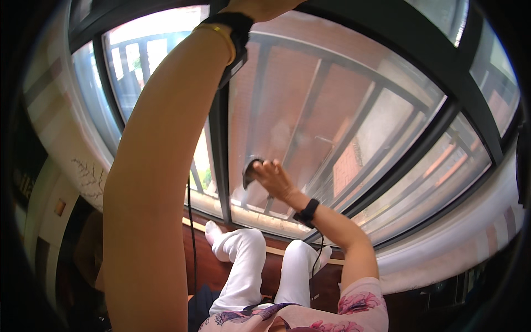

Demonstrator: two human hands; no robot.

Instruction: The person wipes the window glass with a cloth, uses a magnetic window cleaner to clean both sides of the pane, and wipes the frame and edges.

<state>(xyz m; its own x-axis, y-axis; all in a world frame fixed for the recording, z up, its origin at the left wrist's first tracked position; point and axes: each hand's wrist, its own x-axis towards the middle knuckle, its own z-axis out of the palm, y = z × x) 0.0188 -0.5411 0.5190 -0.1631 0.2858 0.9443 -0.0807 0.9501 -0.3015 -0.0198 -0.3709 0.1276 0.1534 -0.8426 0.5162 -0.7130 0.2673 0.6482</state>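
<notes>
My right hand (pixel 274 178) holds a dark, rounded pad or cloth (pixel 249 174) against the lower part of a large window pane (pixel 282 124). The fingers lie over the pad's upper right side, so its exact kind is hard to make out. Pale hazy smears show on the glass above it. My left arm stretches up across the view, and the left hand (pixel 267 9) is at the top rim, by the dark window frame (pixel 373 41). Its fingertips are cut off or hidden, so its grip cannot be seen. Both wrists wear black bands with cables.
Metal railings (pixel 305 103) stand outside the glass. Curtains hang at the left (pixel 62 124) and right (pixel 448 265). Below the pane is a reddish-brown wooden ledge (pixel 274 265), where my legs in white trousers (pixel 238 269) rest. A black cable (pixel 191 240) hangs down at the left.
</notes>
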